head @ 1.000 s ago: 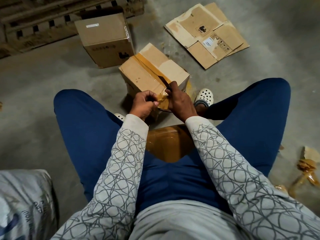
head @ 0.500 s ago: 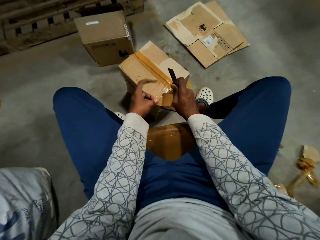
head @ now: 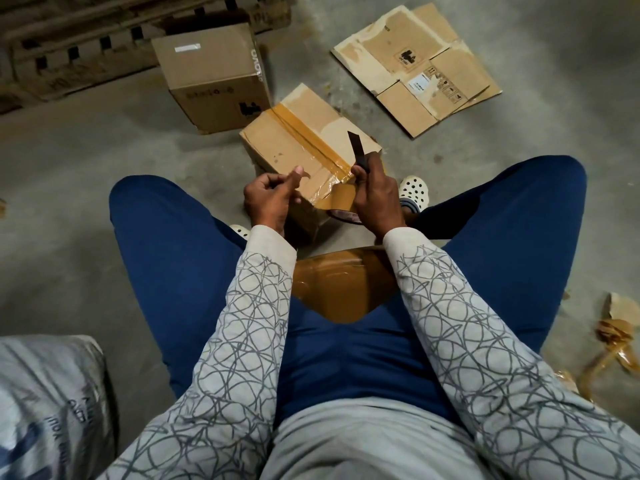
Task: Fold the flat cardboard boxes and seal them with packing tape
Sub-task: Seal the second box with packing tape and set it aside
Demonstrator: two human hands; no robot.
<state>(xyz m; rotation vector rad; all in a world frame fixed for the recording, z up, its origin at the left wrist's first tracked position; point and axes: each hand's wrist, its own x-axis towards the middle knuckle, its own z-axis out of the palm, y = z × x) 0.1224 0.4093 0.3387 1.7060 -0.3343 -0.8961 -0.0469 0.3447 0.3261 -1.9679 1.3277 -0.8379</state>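
Observation:
A folded cardboard box (head: 284, 147) stands on the floor between my feet, with a brown tape strip (head: 304, 133) running along its top seam and down the near edge. My right hand (head: 375, 192) grips a dark cutter blade (head: 356, 147) that points up over the box's near right corner. A brown tape roll (head: 341, 200) sits just under that hand against the box. My left hand (head: 268, 199) hovers at the box's near left edge with fingers curled, and nothing shows in them.
A second closed box (head: 207, 74) stands behind on the left, in front of wooden pallets (head: 69, 46). Flat cardboard sheets (head: 415, 64) lie at the back right. Crumpled tape scraps (head: 609, 337) lie on the right floor, and a grey sack (head: 45, 403) sits at the near left.
The tape end that my left hand pinched has been cut. My left hand has let go and drawn left, while my right hand has lifted the blade upright.

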